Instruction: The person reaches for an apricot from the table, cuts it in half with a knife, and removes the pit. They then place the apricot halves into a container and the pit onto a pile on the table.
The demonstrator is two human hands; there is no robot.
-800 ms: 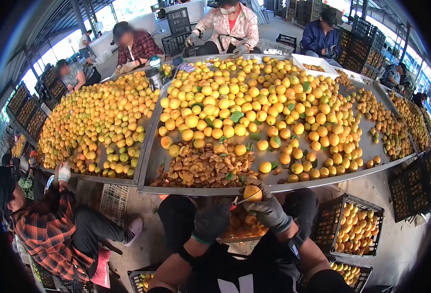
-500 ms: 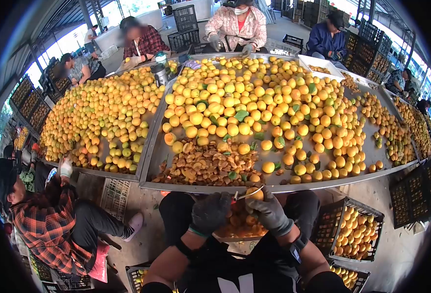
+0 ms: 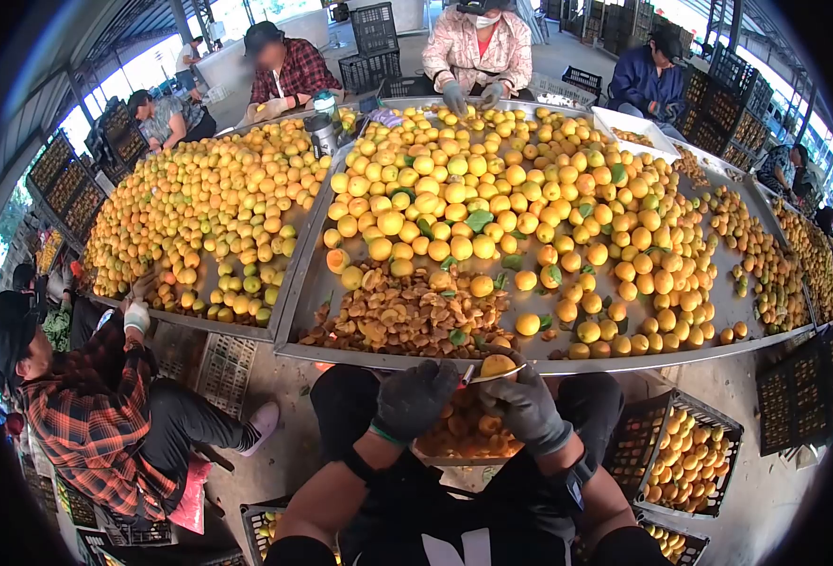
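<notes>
My left hand point(image 3: 415, 400), in a dark grey glove, is closed around the handle of a small knife point(image 3: 484, 376). The knife's thin blade points right and lies against a yellow-orange fruit point(image 3: 498, 365). Fingers of my right hand point(image 3: 528, 409), also gloved in grey, grip that fruit from below and the right. Both hands are close together just in front of the metal table's near edge point(image 3: 398, 362). Beyond them on the table lies a heap of cut, brownish-orange fruit pieces point(image 3: 393, 316), with whole yellow fruits point(image 3: 454, 189) behind it.
Below my hands is a container of cut fruit point(image 3: 468, 434) between my knees. A black crate of fruit point(image 3: 690, 453) stands at the right. A co-worker in a plaid shirt point(image 3: 86, 424) sits at the left; others work across the table. A white tray point(image 3: 635, 132) sits at the far side.
The knife blade has tilted closer to level across the fruit. The view has shifted slightly. The co-worker across the table has brought both gloved hands closer together over the fruit.
</notes>
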